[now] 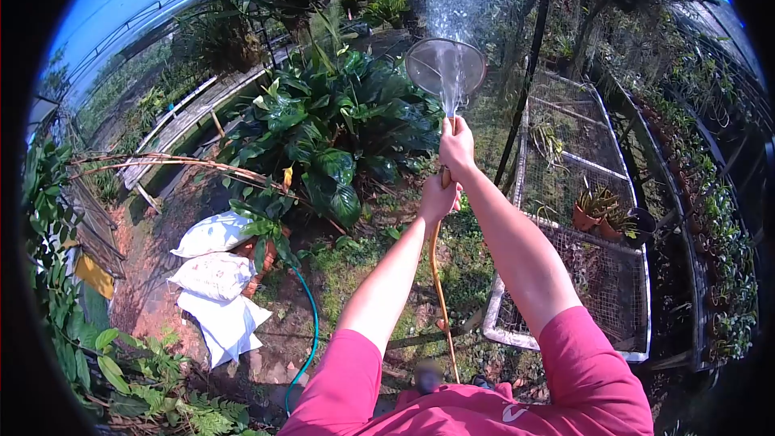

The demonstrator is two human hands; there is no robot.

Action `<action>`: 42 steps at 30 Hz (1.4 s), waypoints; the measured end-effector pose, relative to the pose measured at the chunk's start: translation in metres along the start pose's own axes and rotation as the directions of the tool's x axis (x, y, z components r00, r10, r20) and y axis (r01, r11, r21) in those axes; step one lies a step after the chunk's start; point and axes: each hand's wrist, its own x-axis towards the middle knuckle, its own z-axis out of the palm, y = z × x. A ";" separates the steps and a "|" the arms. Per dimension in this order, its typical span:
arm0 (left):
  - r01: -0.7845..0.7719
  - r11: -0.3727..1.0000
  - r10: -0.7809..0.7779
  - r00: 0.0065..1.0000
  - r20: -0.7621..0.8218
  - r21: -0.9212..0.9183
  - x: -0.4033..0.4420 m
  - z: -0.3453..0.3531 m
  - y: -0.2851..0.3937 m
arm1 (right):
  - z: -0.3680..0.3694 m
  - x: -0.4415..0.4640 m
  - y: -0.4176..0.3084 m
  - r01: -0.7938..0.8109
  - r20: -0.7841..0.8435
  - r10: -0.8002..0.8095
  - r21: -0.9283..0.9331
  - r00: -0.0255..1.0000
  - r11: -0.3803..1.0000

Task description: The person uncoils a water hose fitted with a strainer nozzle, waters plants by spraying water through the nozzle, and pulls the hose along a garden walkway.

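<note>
Both my arms stretch forward, holding a yellow-orange garden hose (436, 266) that runs down towards my feet. My right hand (458, 148) is closed round its front end, where water (450, 85) shoots out and breaks into spray. Just behind and below it, my left hand (441, 196) wraps the hose too. Past my right hand, a round rimmed disc (421, 64), greyish and see-through, lines up with the jet. Whether it is joined to the hose, I cannot tell. Large glossy leaves of a bushy plant (331, 137) grow to the left of my hands.
White sacks (214, 274) lie on the ground at left, beside a green hose (313, 315). On the right stands a white-framed mesh bench (565, 339) with potted plants (593, 210). A dark pole (529, 73) rises nearby. Thin dry stalks (169, 160) stick out at left.
</note>
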 end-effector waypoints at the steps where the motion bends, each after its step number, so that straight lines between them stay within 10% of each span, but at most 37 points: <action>1: 0.037 0.999 -0.037 0.999 -0.010 0.033 -0.002 -0.001 0.004 | 0.002 0.002 0.005 0.007 0.004 -0.007 -0.004 1.000 1.000; 29: -0.117 0.844 0.122 0.992 0.025 0.523 -0.006 0.012 0.052 | -0.026 0.013 -0.015 -0.075 -0.167 0.088 0.086 0.982 0.994; 37: -0.275 0.928 0.207 0.941 0.266 0.252 0.002 0.041 0.035 | -0.088 0.027 -0.022 -0.132 -0.190 0.150 0.104 0.970 0.986; 42: -0.030 0.999 0.018 0.933 0.358 0.027 -0.018 0.072 0.026 | -0.121 0.003 -0.030 -0.081 -0.117 0.094 0.107 0.989 0.991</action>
